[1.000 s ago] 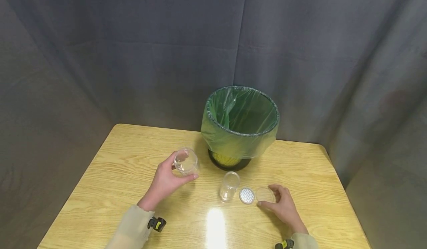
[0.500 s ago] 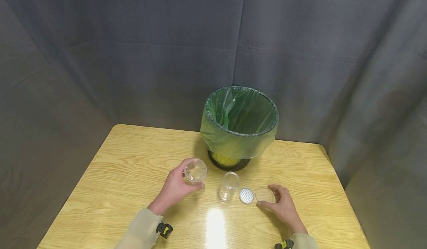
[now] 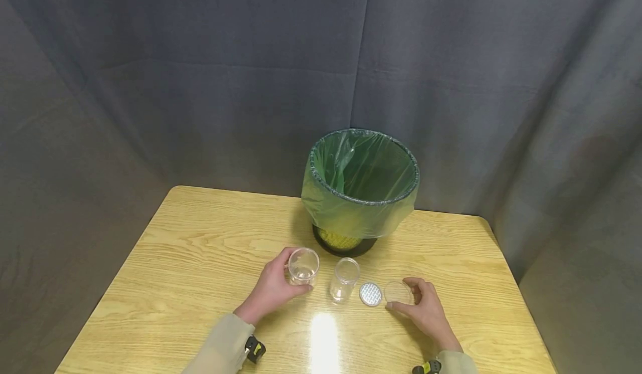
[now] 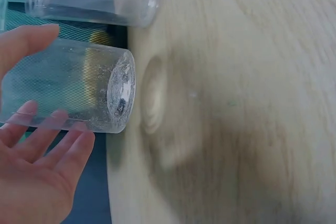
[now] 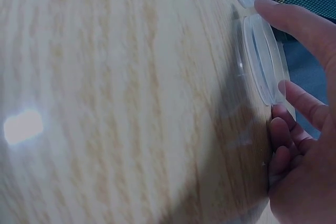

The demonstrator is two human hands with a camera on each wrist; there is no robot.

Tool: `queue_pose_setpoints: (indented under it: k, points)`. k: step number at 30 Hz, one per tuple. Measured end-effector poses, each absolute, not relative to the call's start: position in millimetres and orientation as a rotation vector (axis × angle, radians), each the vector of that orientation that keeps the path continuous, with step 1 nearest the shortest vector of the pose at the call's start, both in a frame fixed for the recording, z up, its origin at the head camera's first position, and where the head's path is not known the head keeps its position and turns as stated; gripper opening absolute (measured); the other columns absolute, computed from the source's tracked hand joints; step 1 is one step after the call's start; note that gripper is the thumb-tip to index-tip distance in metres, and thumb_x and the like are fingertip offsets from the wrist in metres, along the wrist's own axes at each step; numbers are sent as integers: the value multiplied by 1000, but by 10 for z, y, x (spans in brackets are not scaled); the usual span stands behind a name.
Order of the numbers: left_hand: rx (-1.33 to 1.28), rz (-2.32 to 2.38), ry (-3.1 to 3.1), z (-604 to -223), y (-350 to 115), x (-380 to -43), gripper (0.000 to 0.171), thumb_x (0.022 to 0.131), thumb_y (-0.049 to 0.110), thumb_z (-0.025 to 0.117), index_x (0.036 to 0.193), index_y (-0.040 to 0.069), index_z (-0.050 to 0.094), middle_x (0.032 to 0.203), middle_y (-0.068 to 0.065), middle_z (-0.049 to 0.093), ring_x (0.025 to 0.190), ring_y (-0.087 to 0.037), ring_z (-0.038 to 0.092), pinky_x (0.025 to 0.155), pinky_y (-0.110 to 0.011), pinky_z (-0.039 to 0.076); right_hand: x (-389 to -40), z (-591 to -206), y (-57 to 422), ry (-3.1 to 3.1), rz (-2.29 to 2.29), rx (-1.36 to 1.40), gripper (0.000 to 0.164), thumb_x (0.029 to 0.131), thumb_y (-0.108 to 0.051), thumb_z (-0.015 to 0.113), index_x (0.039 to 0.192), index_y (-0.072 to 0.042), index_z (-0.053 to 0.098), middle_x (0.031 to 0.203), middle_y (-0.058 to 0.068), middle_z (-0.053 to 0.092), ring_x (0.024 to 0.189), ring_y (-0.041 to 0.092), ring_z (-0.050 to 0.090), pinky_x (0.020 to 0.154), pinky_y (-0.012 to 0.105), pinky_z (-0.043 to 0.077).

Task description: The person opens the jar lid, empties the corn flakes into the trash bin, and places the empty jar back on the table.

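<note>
My left hand (image 3: 273,289) grips a clear plastic jar (image 3: 303,269) with thumb and fingers round its sides. In the left wrist view the jar's base (image 4: 122,93) hangs slightly above the tabletop, its shadow beside it. Just right of it a second clear jar (image 3: 345,282) stands upright. Beside that lies a round disc (image 3: 371,294) with a white and bluish pattern. My right hand (image 3: 428,314) pinches the edge of a clear round lid (image 3: 398,293) on the table; the right wrist view shows thumb and fingers around this lid (image 5: 261,59).
A mesh bin (image 3: 358,218) with a green liner stands at the back of the wooden table (image 3: 210,240). Behind the table hangs a grey curtain (image 3: 251,84). Light glares off the tabletop in front of the second jar.
My left hand has moved right and towards me, lowering its jar beside the second one. The right hand and lid have stayed put.
</note>
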State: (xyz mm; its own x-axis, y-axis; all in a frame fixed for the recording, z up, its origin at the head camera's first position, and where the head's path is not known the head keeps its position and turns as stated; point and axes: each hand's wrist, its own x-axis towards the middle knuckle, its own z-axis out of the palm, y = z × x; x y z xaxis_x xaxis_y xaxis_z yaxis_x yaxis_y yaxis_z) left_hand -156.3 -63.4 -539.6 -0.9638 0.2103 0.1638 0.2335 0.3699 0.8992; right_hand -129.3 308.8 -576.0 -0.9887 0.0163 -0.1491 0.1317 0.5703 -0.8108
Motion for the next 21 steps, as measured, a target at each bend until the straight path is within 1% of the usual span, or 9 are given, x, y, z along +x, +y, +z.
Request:
queue_pose_setpoints:
  k: [3,8,12,17,21]
  points:
    - [-429,-1697,-2583,-5445,-625,-1571,79,65,5,94,134,9,57,128,-16,64,120,-38,59,100,-63,43,-1294,-5769,3092,2671,-1392,121,80,78,-31,90,138,2,49,129,19,41,120,32,40,110,51,36]
    - [-422,-1706,-2597,-5486,-609,-1566,80,66,6,94,136,8,56,129,-17,63,121,-38,59,100,-62,43,-1288,-5764,3095,2660,-1416,113,80,78,-30,90,138,2,49,127,19,41,118,32,40,110,52,37]
    - [-421,-1722,-2590,-5522,-589,-1557,79,67,5,93,136,6,55,127,-17,64,119,-37,60,99,-60,45,-1290,-5765,3095,2662,-1412,125,80,78,-31,90,138,1,49,124,17,41,115,30,40,109,50,37]
    - [-410,-1735,-2609,-5585,-577,-1559,80,68,6,92,138,8,54,130,-16,63,120,-36,60,99,-57,46,-1293,-5771,3092,2681,-1391,129,80,77,-32,90,138,1,50,122,17,42,113,29,40,106,49,39]
    - [-389,-1753,-2633,-5627,-576,-1563,81,71,8,91,142,9,51,134,-16,61,120,-37,60,99,-51,48,-1300,-5783,3094,2687,-1387,132,80,77,-33,90,138,1,50,121,16,42,111,29,40,105,49,39]
